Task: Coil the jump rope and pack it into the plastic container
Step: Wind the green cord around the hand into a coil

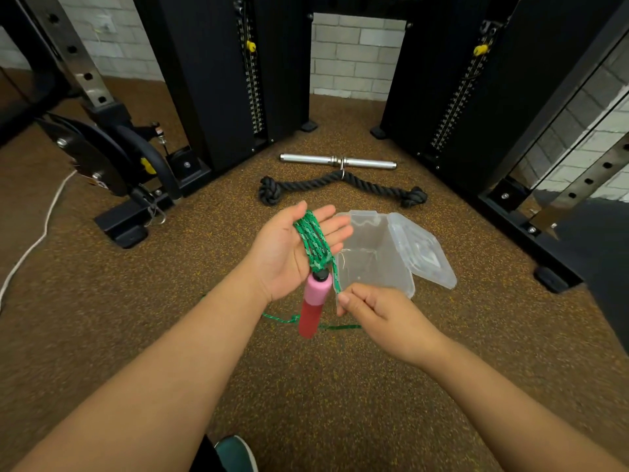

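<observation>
The green jump rope [313,240] is looped several times around my left hand [289,250], which is held palm up with straight fingers. A pink and red handle [313,306] hangs from the loops below the palm. My right hand [371,311] pinches the free strand of rope just below the loops. More green rope trails on the floor [279,318] behind the handle. The clear plastic container [377,264] lies open on the floor to the right of my left hand, its hinged lid [422,250] folded back.
A black thick rope attachment [340,187] and a steel bar [337,161] lie on the speckled brown floor beyond the container. Black weight-stack towers [224,80] stand left and right. A white cord [41,233] runs along the left floor. My shoe [235,454] shows at the bottom.
</observation>
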Demonstrator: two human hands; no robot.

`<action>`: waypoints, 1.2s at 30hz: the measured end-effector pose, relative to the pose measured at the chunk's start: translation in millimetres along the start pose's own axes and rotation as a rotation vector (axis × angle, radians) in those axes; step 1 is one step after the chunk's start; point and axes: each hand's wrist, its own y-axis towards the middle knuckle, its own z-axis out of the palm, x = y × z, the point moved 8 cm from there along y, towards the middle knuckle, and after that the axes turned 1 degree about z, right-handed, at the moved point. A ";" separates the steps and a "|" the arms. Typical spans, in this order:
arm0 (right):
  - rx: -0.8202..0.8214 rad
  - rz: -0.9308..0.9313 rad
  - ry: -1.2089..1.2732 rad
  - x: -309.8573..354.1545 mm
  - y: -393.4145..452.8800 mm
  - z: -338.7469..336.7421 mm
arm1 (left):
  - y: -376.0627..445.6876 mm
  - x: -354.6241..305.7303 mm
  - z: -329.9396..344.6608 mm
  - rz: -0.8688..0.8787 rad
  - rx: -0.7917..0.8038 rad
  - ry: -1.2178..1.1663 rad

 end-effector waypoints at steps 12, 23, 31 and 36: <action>-0.032 -0.159 0.159 49.4 -2.4 -17.4 | -5.4 29.2 4.7 -0.252 0.048 0.444; -0.178 -0.111 0.333 49.7 1.1 -52.7 | -30.3 23.7 31.2 -0.238 0.141 0.760; -0.167 -0.112 0.401 48.4 0.5 -58.5 | -21.5 25.0 26.7 -0.209 0.140 0.784; -0.225 -0.059 0.281 37.4 4.9 -63.2 | -14.3 31.6 20.1 -0.192 0.224 0.776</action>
